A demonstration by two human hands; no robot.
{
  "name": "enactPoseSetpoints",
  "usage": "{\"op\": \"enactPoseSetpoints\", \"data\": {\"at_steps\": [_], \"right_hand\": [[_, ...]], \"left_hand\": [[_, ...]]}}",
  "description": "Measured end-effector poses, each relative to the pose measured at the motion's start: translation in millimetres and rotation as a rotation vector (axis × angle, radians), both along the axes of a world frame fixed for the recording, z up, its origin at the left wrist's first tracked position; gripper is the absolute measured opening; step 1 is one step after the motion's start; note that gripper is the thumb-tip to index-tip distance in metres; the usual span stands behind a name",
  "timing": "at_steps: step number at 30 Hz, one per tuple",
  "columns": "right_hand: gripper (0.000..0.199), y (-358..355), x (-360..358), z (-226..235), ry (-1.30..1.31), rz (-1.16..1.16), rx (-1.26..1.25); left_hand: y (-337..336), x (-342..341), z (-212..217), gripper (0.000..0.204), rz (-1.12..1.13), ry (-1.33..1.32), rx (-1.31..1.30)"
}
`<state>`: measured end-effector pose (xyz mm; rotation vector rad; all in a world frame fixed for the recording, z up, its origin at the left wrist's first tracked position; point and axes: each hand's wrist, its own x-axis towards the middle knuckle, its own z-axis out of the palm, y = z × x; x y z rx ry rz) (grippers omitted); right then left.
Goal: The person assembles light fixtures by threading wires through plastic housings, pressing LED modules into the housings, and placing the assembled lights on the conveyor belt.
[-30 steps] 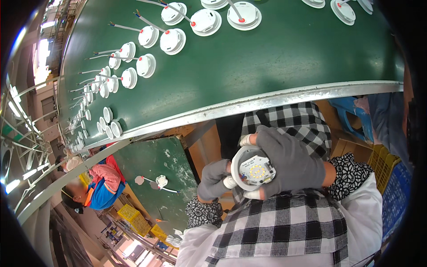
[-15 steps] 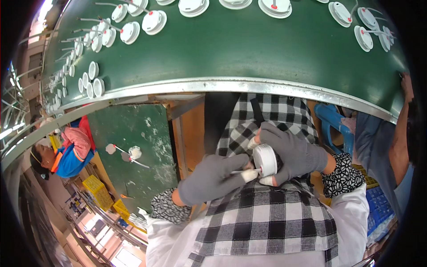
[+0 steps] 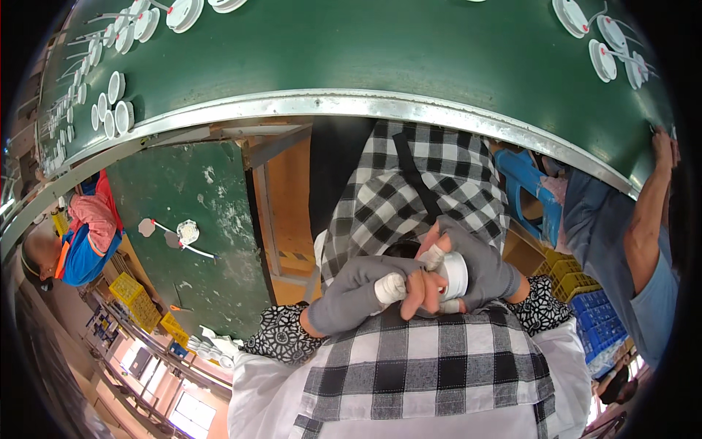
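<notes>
- The round white lamp housing [image 3: 455,274] sits low in my lap, just below the middle of view, well short of the green belt surface [image 3: 380,58] up at 12 o'clock.
- My right hand [image 3: 479,271], in its grey fingerless glove, is wrapped round the housing from the 3 o'clock side, clenched on its rim so it cannot spin.
- My left hand [image 3: 380,289] comes in from 9 o'clock, bare taped fingertips [image 3: 420,293] pinching at the housing's face; what they grip there is too small to tell.
- I judge this a fitting step: best to brace both wrists on my checked apron [image 3: 439,366] and let only the fingertips work.
- Keep the face turned up toward me, so I see the seat and don't force it crooked.
- Finished-looking white discs [image 3: 614,55] with wires lie at 1 o'clock on the belt, more at 10 o'clock [image 3: 117,110].
- A co-worker's arm [image 3: 647,219] reaches in at 3 o'clock, well apart from me.
</notes>
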<state>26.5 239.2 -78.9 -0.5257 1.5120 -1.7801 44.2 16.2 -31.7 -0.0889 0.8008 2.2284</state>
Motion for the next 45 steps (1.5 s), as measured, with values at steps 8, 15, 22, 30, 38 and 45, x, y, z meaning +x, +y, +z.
{"op": "enactPoseSetpoints", "data": {"at_steps": [8,15,22,30,38,45], "right_hand": [[0.057,-0.1,18.2,1.3,-0.084,0.049,0.019],[0.054,-0.6,17.0,2.6,-0.053,0.006,0.060],[0.088,-7.4,-9.9,19.5,-0.329,-0.044,0.420],[0.090,-30.1,-20.2,31.0,-0.082,-0.163,0.340],[0.030,-7.5,-45.4,33.7,1.065,-0.035,0.076],[0.018,-8.1,-46.9,40.5,1.124,0.151,-0.040]], "left_hand": [[-3.9,8.7,11.8,0.041,-0.099,-0.096,-0.331],[-5.3,2.3,8.0,0.034,-0.065,-0.118,-0.227],[1.4,-31.4,21.1,0.068,-0.111,1.332,-1.630],[15.4,-17.1,-1.7,0.076,-0.219,1.170,-1.478],[-8.9,-17.5,11.2,0.101,-0.301,0.304,-0.890],[-10.7,-15.7,17.4,0.103,-0.367,0.443,-1.005]]}}
